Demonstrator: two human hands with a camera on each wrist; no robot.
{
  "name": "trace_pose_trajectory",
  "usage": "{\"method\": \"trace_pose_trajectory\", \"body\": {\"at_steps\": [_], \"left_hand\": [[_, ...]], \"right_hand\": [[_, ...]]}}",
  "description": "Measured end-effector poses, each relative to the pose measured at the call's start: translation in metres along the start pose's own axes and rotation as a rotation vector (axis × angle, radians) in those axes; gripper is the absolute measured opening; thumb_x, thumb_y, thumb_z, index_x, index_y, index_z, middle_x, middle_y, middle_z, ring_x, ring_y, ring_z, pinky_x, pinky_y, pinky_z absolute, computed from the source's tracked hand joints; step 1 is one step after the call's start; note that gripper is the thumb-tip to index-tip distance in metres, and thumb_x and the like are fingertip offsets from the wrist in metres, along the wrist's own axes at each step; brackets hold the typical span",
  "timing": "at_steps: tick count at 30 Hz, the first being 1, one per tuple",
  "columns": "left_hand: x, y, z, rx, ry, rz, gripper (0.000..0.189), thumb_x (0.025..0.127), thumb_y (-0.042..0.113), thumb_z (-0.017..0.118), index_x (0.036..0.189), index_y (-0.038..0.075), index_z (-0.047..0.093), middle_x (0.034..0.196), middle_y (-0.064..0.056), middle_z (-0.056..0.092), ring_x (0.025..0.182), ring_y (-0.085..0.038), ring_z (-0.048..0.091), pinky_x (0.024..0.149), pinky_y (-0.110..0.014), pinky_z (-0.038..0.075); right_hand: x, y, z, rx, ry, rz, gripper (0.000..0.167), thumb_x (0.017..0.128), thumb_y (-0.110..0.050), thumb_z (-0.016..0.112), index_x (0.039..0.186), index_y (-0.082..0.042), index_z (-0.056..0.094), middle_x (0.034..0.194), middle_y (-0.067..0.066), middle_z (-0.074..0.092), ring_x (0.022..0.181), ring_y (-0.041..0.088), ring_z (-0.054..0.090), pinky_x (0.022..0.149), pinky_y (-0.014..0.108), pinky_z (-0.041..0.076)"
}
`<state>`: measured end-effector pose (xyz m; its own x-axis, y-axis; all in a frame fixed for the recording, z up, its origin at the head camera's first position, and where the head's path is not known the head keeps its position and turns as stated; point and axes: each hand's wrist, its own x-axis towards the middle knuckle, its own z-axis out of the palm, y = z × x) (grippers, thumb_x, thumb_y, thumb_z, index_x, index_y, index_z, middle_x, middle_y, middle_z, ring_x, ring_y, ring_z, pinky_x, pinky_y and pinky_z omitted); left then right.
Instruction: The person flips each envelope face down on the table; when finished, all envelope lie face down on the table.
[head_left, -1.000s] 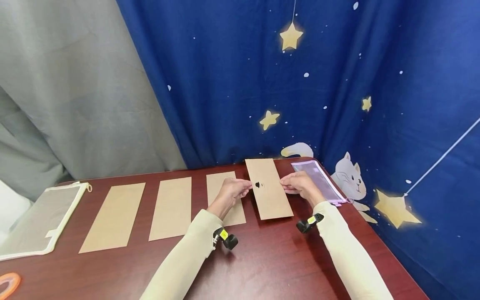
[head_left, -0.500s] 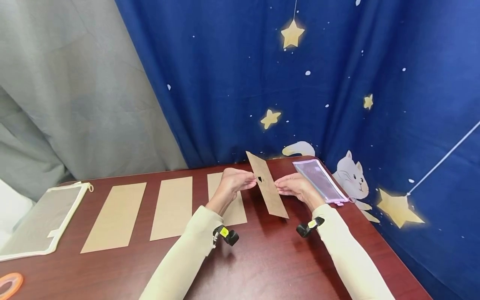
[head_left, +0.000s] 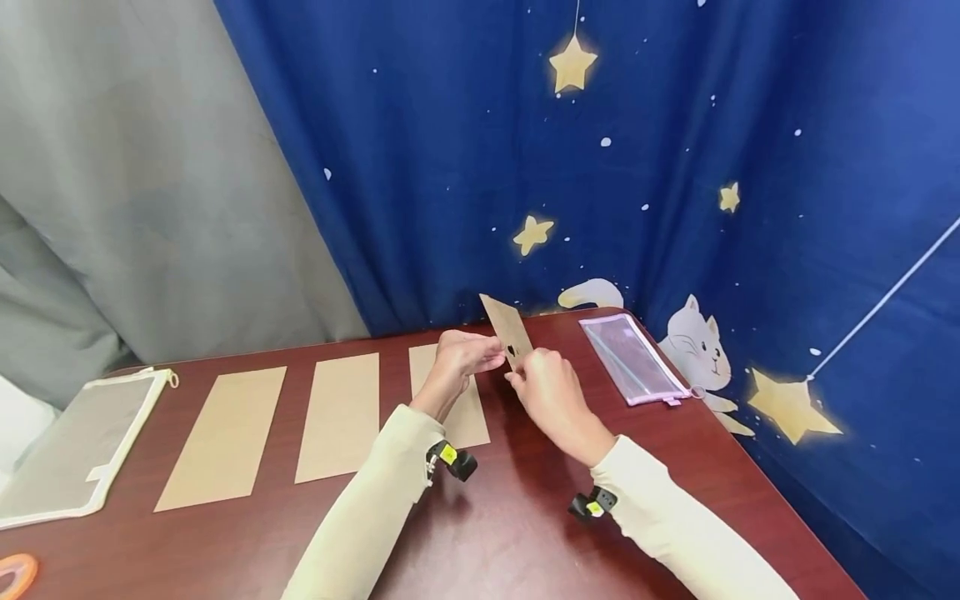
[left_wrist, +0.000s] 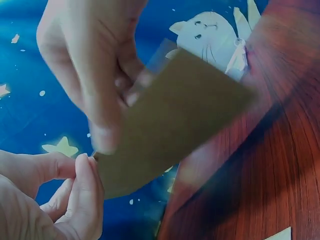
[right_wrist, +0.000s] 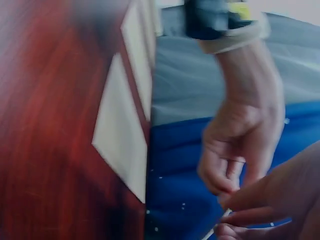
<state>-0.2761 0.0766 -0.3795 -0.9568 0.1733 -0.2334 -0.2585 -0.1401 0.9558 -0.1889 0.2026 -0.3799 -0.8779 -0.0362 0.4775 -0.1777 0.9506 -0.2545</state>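
Above the table's right half, a brown paper card (head_left: 507, 327) with a small black mark is held up, tilted steeply and seen nearly edge-on. My left hand (head_left: 467, 360) pinches its left edge between thumb and fingers. Close beside it, my right hand (head_left: 553, 398) grips the card and covers its near part. In the left wrist view, the plain face of the card (left_wrist: 175, 120) shows, with the left hand (left_wrist: 55, 195) pinching one edge and the thumb of the right hand (left_wrist: 95, 65) just above. The right wrist view has both hands close together, the card mostly hidden.
Three similar brown cards (head_left: 222, 437) (head_left: 339, 417) (head_left: 467, 414) lie in a row on the dark red table (head_left: 495, 533). A purple zip pouch (head_left: 633, 358) lies right, a cream-edged mesh pouch (head_left: 75, 450) left. An orange ring-shaped thing (head_left: 26, 573) is cut off lower left. Curtains hang behind.
The card has turned from facing me to nearly edge-on. My right hand has left its right edge and moved left to its near part; my left hand keeps its place.
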Motion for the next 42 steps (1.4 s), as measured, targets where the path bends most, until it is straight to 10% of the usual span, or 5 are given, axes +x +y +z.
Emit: {"method": "trace_pose_trajectory", "body": {"at_steps": [9,19,29,42], "left_hand": [[-0.006,-0.001,0.005,-0.011,-0.048,0.032,0.018,0.085,-0.011,0.069,0.102,-0.017,0.071,0.089,-0.022,0.076,0.065,-0.013,0.072,0.076,-0.033,0.065],[0.006,-0.025,0.004,-0.027,-0.139,-0.103,0.034,0.103,-0.002,0.046,0.133,-0.016,0.054,0.133,-0.037,0.058,0.122,-0.045,0.06,0.1,-0.048,0.056],[0.008,-0.039,-0.006,-0.093,-0.048,-0.04,0.029,0.089,-0.015,0.064,0.117,-0.012,0.069,0.088,-0.013,0.074,0.071,-0.014,0.07,0.082,-0.036,0.065],[0.004,-0.03,0.001,-0.125,0.041,0.108,0.026,0.081,-0.015,0.073,0.107,-0.013,0.072,0.085,-0.014,0.073,0.066,-0.013,0.071,0.07,-0.03,0.066]], "right_hand": [[-0.011,-0.008,0.014,-0.294,0.179,-0.021,0.013,0.083,-0.009,0.077,0.074,0.0,0.075,0.07,0.011,0.063,0.063,0.033,0.068,0.049,0.045,0.058],[0.008,-0.003,-0.025,0.015,0.181,0.101,0.015,0.086,-0.01,0.073,0.072,-0.007,0.076,0.073,0.012,0.074,0.071,0.039,0.07,0.06,0.051,0.058],[0.017,0.022,-0.042,0.198,0.116,0.201,0.009,0.087,-0.009,0.073,0.084,-0.003,0.08,0.078,0.011,0.077,0.071,0.029,0.067,0.058,0.035,0.051],[0.026,0.08,-0.036,0.355,-0.005,0.236,0.019,0.084,-0.003,0.073,0.102,0.001,0.079,0.1,0.021,0.076,0.076,0.025,0.067,0.058,0.02,0.047]]}}
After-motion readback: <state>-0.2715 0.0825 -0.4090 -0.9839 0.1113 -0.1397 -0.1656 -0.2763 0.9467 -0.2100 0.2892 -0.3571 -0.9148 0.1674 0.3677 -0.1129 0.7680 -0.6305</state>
